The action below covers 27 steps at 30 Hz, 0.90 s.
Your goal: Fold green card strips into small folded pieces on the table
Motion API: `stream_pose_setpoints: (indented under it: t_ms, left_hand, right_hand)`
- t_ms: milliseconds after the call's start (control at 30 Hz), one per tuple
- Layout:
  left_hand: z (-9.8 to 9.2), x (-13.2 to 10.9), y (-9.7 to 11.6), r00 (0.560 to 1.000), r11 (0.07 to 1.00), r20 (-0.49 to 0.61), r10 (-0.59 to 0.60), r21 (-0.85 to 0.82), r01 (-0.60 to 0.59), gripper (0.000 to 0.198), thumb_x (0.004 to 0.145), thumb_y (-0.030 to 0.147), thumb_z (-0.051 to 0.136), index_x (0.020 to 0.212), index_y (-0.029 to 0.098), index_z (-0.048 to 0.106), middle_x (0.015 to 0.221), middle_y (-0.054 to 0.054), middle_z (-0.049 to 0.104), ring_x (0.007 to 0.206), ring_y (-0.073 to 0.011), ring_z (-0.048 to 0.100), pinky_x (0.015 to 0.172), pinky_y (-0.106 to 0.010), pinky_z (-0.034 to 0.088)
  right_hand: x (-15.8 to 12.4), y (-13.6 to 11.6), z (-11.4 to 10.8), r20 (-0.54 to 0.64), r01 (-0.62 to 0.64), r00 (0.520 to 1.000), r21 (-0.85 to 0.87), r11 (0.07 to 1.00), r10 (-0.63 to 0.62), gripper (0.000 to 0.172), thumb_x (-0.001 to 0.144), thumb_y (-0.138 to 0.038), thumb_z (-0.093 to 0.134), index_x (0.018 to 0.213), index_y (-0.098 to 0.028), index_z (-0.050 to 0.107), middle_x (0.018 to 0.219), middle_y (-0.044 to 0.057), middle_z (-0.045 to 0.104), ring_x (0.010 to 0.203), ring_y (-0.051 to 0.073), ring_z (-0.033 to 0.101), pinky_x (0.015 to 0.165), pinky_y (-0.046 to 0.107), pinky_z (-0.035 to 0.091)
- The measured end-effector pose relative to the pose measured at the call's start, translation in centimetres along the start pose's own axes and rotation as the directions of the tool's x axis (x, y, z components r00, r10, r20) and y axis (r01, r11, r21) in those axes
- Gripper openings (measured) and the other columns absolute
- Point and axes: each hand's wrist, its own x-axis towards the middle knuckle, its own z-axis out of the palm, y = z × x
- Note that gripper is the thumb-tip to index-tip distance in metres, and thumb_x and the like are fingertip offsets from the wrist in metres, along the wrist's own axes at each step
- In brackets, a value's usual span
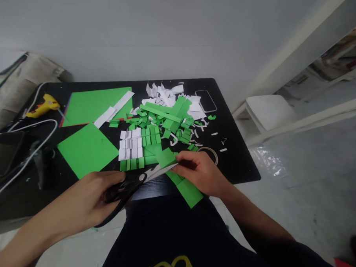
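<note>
My left hand (94, 198) is wrapped round the black handles of the scissors (142, 177), whose blades point right and lie against a green paper strip (190, 191). My right hand (201, 172) pinches that creased strip near the blade tips; its lower end hangs past the table's front edge. Just behind the scissors are folded white paper pieces (130, 144) in rows, with folded green pieces (150, 134) beside and in front of them. A heap of green scraps (177, 114) and white scraps (164, 95) lies farther back.
Green sheets (88, 150) and white strips (118, 107) lie on the black table (238, 162). A yellow glue gun (44, 107) and white cable (45, 144) are at the left. A tape ring (212, 152) and phone-shaped outline (206, 100) are at the right, near a white stool (270, 111).
</note>
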Motion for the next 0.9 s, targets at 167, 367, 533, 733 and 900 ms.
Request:
stream_pose_setpoints:
  t_ms: [167, 367, 533, 733, 900]
  left_hand:
    - [-0.14, -0.04, -0.01, 1.000, 1.000, -0.003, 0.003, -0.001, -0.003, 0.020, 0.093, 0.031, 0.053, 0.077, 0.021, 0.061, 0.067, -0.001, 0.058, 0.057, -0.0141, 0.048, 0.055, -0.030, 0.034]
    - [-0.25, 0.02, 0.10, 0.999, 1.000, -0.028, 0.026, -0.001, -0.026, 0.020, 0.089, 0.029, 0.049, 0.077, 0.021, 0.063, 0.067, -0.003, 0.061, 0.058, -0.0157, 0.052, 0.054, -0.030, 0.035]
    - [-0.08, 0.19, -0.12, 0.998, 0.999, -0.047, 0.039, -0.007, -0.039, 0.020, 0.086, 0.032, 0.049, 0.073, 0.023, 0.061, 0.063, -0.002, 0.061, 0.054, -0.0166, 0.053, 0.052, -0.029, 0.035]
    - [0.01, 0.13, -0.16, 0.997, 0.999, -0.062, 0.040, 0.006, -0.040, 0.022, 0.086, 0.033, 0.048, 0.070, 0.024, 0.059, 0.062, -0.003, 0.063, 0.052, -0.0170, 0.054, 0.051, -0.029, 0.036]
    - [0.00, 0.23, -0.04, 0.998, 1.000, -0.062, 0.018, 0.012, -0.018, 0.024, 0.086, 0.037, 0.048, 0.069, 0.025, 0.059, 0.064, -0.004, 0.065, 0.056, -0.0188, 0.058, 0.053, -0.030, 0.039]
  right_hand:
    - [-0.07, 0.20, -0.03, 0.009, -0.027, 1.000, 0.017, 0.999, 0.027, 0.020, 0.095, -0.043, 0.078, 0.091, -0.023, 0.081, 0.089, 0.002, 0.076, 0.081, 0.020, 0.069, 0.072, 0.033, 0.053]
    - [-0.07, 0.31, -0.02, 0.004, -0.037, 0.999, 0.002, 0.999, 0.037, 0.016, 0.094, -0.037, 0.078, 0.090, -0.022, 0.081, 0.085, 0.002, 0.075, 0.078, 0.019, 0.068, 0.070, 0.033, 0.053]
    - [-0.05, 0.23, -0.02, -0.007, -0.039, 0.999, -0.021, 0.999, 0.039, 0.014, 0.094, -0.033, 0.077, 0.091, -0.019, 0.081, 0.082, 0.002, 0.074, 0.074, 0.018, 0.066, 0.067, 0.031, 0.050]
    - [0.00, 0.27, 0.05, -0.010, -0.040, 0.999, -0.025, 0.999, 0.040, 0.014, 0.093, -0.032, 0.077, 0.089, -0.019, 0.081, 0.084, 0.002, 0.076, 0.076, 0.019, 0.068, 0.069, 0.032, 0.051]
    - [-0.01, 0.32, 0.06, -0.014, -0.047, 0.999, -0.026, 0.999, 0.047, 0.014, 0.093, -0.032, 0.078, 0.090, -0.019, 0.082, 0.085, 0.003, 0.078, 0.077, 0.020, 0.070, 0.070, 0.033, 0.053]
